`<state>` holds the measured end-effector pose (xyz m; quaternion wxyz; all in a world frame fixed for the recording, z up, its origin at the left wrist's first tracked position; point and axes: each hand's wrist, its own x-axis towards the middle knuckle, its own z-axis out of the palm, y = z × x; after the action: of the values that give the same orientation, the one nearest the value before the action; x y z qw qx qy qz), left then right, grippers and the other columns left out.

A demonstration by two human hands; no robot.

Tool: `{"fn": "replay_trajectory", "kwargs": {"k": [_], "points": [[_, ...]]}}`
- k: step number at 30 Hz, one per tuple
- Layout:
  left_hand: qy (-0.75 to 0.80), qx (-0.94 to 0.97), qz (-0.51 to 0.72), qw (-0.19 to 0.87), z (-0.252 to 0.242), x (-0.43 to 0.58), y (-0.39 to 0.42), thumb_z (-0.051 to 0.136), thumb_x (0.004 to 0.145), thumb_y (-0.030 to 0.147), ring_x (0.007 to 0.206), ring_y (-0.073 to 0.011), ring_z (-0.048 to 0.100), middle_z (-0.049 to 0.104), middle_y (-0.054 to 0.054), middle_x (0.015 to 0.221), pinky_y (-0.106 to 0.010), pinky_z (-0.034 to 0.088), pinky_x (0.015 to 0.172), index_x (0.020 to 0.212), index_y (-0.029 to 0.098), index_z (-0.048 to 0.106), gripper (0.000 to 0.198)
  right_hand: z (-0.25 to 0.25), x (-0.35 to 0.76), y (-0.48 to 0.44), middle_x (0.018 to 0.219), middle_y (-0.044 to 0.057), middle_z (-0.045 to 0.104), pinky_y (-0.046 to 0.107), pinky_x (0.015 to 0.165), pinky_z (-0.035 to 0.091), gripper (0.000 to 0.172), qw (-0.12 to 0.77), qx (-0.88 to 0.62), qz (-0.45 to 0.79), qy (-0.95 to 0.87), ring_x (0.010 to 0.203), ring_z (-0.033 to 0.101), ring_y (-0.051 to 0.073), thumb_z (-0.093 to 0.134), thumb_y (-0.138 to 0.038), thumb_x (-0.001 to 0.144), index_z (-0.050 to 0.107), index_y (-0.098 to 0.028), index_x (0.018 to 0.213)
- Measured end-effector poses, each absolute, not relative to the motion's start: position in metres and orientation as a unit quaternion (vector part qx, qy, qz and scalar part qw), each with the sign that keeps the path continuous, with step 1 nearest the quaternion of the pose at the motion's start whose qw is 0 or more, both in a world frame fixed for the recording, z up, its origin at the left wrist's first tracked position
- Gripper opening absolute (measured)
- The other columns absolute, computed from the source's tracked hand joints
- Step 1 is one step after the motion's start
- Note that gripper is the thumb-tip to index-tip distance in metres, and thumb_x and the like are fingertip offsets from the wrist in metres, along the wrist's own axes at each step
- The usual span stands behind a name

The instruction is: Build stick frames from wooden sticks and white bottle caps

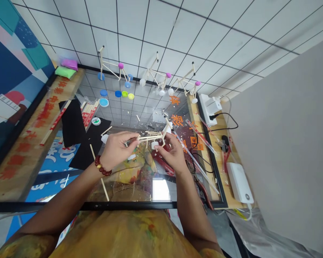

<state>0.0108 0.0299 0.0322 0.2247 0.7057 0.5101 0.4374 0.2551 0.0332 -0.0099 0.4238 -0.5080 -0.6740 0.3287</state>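
A small bicycle-like frame of thin wooden sticks (pixel 150 137) is held level above the glass tabletop. My left hand (pixel 114 148) pinches its left end between thumb and fingertips. At the other end my right hand (pixel 174 152) grips it where several sticks join, the thumb close to a white round cap (pixel 154 145). Another pale round piece (pixel 104 139) shows behind my left hand. My fingers hide part of the joints. Below my left wrist a loose wooden stick (pixel 104 188) lies on the glass.
Bicycle-like stick models (pixel 111 66) with purple seats stand along the back wall. Coloured caps (pixel 118 94), black sheets (pixel 73 123), and wrapped chopsticks (pixel 90 111) lie to the left. Red-handled pliers (pixel 204 193), cables and a white power strip (pixel 208 107) are at right. Wood scraps litter the glass.
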Motion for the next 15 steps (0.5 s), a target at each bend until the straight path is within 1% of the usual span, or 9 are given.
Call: {"fn": "replay_trajectory", "kwargs": {"k": [2, 4, 6, 8, 10, 12, 14, 15], "points": [[0.518, 0.706, 0.423, 0.235, 0.027, 0.009, 0.025, 0.072, 0.08, 0.024, 0.09, -0.021, 0.075, 0.078, -0.007, 0.101, -0.031, 0.06, 0.083, 0.104, 0.018, 0.076, 0.025, -0.013, 0.254, 0.034, 0.107, 0.004, 0.066, 0.038, 0.091, 0.051, 0.044, 0.442, -0.502, 0.354, -0.654, 0.094, 0.062, 0.02, 0.076, -0.036, 0.082, 0.062, -0.027, 0.123], [0.52, 0.713, 0.409, 0.233, 0.021, 0.007, 0.019, 0.07, 0.081, 0.025, 0.098, -0.022, 0.073, 0.077, -0.008, 0.109, -0.034, 0.059, 0.089, 0.113, 0.018, 0.073, 0.032, -0.015, 0.252, 0.036, 0.109, 0.004, 0.066, 0.035, 0.086, 0.052, 0.046, 0.457, -0.491, 0.387, -0.633, 0.089, 0.062, 0.018, 0.078, -0.035, 0.08, 0.062, -0.028, 0.123], [0.514, 0.726, 0.401, 0.218, 0.016, 0.005, 0.016, 0.066, 0.084, 0.024, 0.104, -0.0225, 0.071, 0.075, -0.009, 0.116, -0.036, 0.057, 0.095, 0.12, 0.019, 0.07, 0.036, -0.017, 0.249, 0.038, 0.12, 0.005, 0.063, 0.033, 0.079, 0.053, 0.049, 0.468, -0.474, 0.42, -0.616, 0.083, 0.061, 0.016, 0.08, -0.035, 0.077, 0.063, -0.029, 0.122], [0.501, 0.744, 0.393, 0.202, 0.013, 0.003, 0.015, 0.063, 0.087, 0.022, 0.107, -0.0227, 0.07, 0.074, -0.009, 0.118, -0.039, 0.054, 0.1, 0.124, 0.02, 0.068, 0.038, -0.018, 0.246, 0.041, 0.132, 0.006, 0.059, 0.032, 0.076, 0.054, 0.044, 0.478, -0.459, 0.454, -0.596, 0.081, 0.061, 0.015, 0.082, -0.035, 0.074, 0.064, -0.028, 0.114], [0.489, 0.757, 0.389, 0.191, 0.012, 0.001, 0.016, 0.061, 0.088, 0.022, 0.106, -0.0229, 0.07, 0.074, -0.009, 0.116, -0.041, 0.053, 0.101, 0.124, 0.021, 0.068, 0.037, -0.017, 0.244, 0.044, 0.134, 0.007, 0.059, 0.033, 0.079, 0.054, 0.034, 0.486, -0.454, 0.487, -0.566, 0.087, 0.064, 0.016, 0.082, -0.037, 0.074, 0.066, -0.025, 0.102], [0.481, 0.763, 0.394, 0.179, 0.012, -0.001, 0.017, 0.06, 0.088, 0.021, 0.106, -0.0232, 0.07, 0.075, -0.009, 0.114, -0.042, 0.053, 0.102, 0.122, 0.022, 0.069, 0.035, -0.014, 0.244, 0.047, 0.128, 0.008, 0.064, 0.035, 0.085, 0.053, 0.024, 0.49, -0.456, 0.505, -0.545, 0.098, 0.066, 0.02, 0.08, -0.039, 0.075, 0.066, -0.023, 0.088], [0.463, 0.77, 0.406, 0.168, 0.014, -0.002, 0.019, 0.058, 0.089, 0.02, 0.107, -0.0234, 0.07, 0.076, -0.008, 0.113, -0.044, 0.053, 0.104, 0.12, 0.023, 0.069, 0.034, -0.01, 0.245, 0.051, 0.127, 0.009, 0.065, 0.037, 0.089, 0.052, 0.023, 0.488, -0.463, 0.505, -0.541, 0.105, 0.066, 0.023, 0.079, -0.039, 0.076, 0.065, -0.021, 0.075], [0.453, 0.773, 0.412, 0.166, 0.014, -0.002, 0.02, 0.058, 0.089, 0.019, 0.106, -0.0234, 0.071, 0.076, -0.008, 0.112, -0.046, 0.053, 0.104, 0.119, 0.024, 0.07, 0.033, -0.009, 0.245, 0.052, 0.128, 0.009, 0.065, 0.038, 0.088, 0.051, 0.025, 0.485, -0.465, 0.506, -0.541, 0.105, 0.066, 0.024, 0.08, -0.039, 0.076, 0.064, -0.021, 0.07]]}}
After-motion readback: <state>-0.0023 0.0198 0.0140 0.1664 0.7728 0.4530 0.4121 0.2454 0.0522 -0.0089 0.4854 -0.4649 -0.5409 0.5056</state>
